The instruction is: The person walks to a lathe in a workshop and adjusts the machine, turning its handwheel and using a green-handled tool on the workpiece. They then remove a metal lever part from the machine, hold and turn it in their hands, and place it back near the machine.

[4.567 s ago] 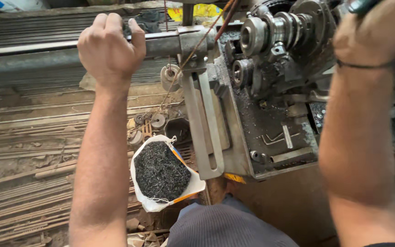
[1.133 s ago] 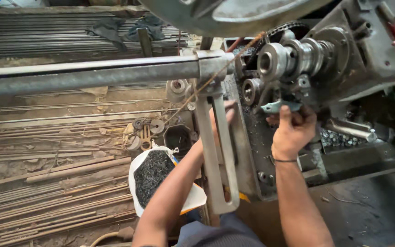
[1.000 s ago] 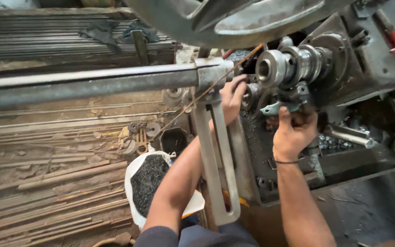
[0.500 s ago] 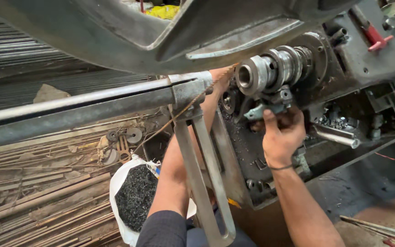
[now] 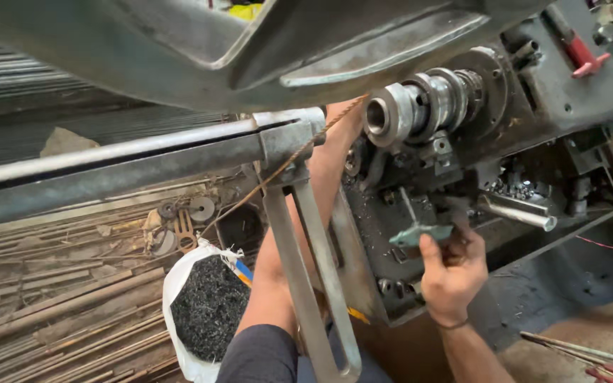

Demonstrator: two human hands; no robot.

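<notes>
While the right hand (image 5: 454, 273) pinches a small green-grey lever (image 5: 420, 232) at the lathe's (image 5: 533, 85) front face, just below the spindle (image 5: 420, 106), the left hand is hidden: its forearm (image 5: 299, 234) runs up behind the grey bar (image 5: 143, 167) and strap frame (image 5: 313, 284) toward the spindle, so I cannot tell its grip. Judging progress: no stock shows in the spindle bore, the steel rod (image 5: 519, 211) lies in the bed at right, so setup looks mid-way, adjustment in hand, nothing cutting. A white bag (image 5: 203, 312) of dark swarf sits on the floor at lower left, near rods (image 5: 51, 312). Versus half a second ago: the right hand has dropped lower and away from the spindle, lever with it; the camera has moved closer under the grey housing (image 5: 214, 42).
</notes>
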